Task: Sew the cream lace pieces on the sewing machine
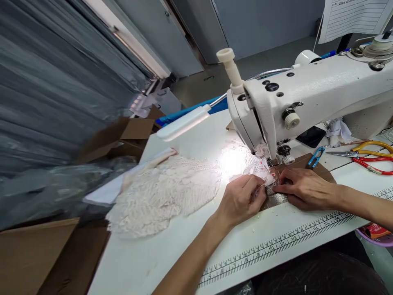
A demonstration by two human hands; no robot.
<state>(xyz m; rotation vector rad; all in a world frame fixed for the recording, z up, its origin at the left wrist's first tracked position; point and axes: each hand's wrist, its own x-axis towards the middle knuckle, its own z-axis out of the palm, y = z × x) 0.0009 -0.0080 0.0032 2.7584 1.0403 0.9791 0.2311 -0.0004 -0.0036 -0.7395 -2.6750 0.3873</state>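
Note:
A white sewing machine [325, 86] stands over the table, its needle area just beyond my fingers. Beneath the presser foot [272, 162] lies white lace fabric [256, 166] with small red marks. My left hand [244, 196] is closed, pinching the near edge of this fabric between thumb and fingers. My right hand [307, 188] rests just right of the needle on a brown plate, fingers bent and fingertips by the fabric edge; whether they grip it is hard to make out. Left of the machine spreads a ruffled cream lace piece [166, 192].
A lit lamp [184, 123] hangs over the lace. Blue thread snips [315, 157], scissors with yellow and red handles [362, 153] and a black phone-like object [311, 136] lie on the right. A printed ruler [270, 250] runs along the front edge. Cardboard boxes [39, 250] stand at left.

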